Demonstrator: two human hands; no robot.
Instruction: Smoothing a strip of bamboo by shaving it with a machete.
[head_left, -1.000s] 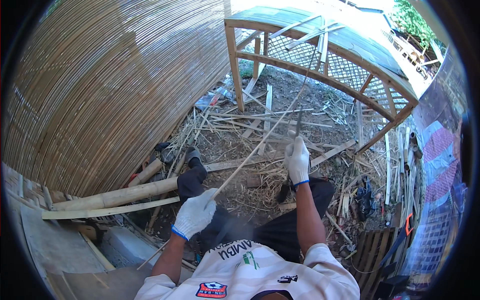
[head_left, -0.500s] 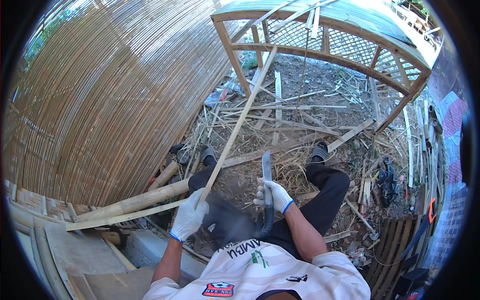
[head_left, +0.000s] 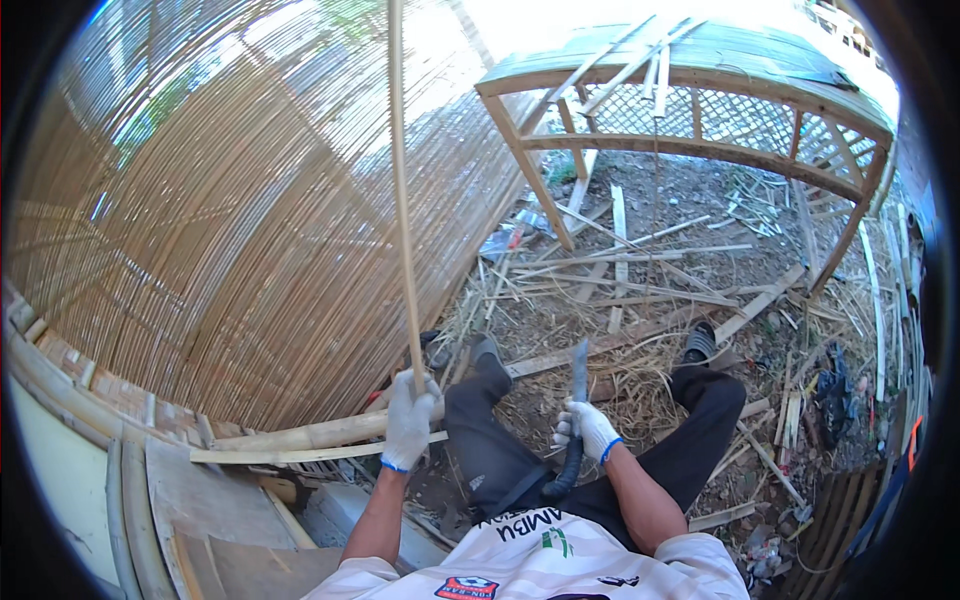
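Observation:
My left hand (head_left: 408, 422), in a white knit glove with a blue cuff, is closed round the lower end of a long pale bamboo strip (head_left: 403, 210). The strip rises almost upright past the top edge of the picture. Over my lap my right hand (head_left: 588, 430), gloved alike, grips a large knife (head_left: 580, 368). Its grey blade points away from me, and its dark, curved handle (head_left: 568, 472) reaches back toward my waist. Blade and strip are well apart. Another flat bamboo strip (head_left: 300, 455) lies just left of my left hand.
A slatted bamboo screen (head_left: 240, 240) fills the left side. Ahead stands a wooden frame table (head_left: 700, 150) with loose strips on top. Strips and shavings (head_left: 620, 385) litter the ground round my feet. A bamboo pole (head_left: 320, 432) and wooden boards (head_left: 225, 500) lie at left.
My left hand has swung the bamboo strip from leaning forward and right to nearly upright. The whole view has shifted leftward. My right hand keeps its grip on the knife.

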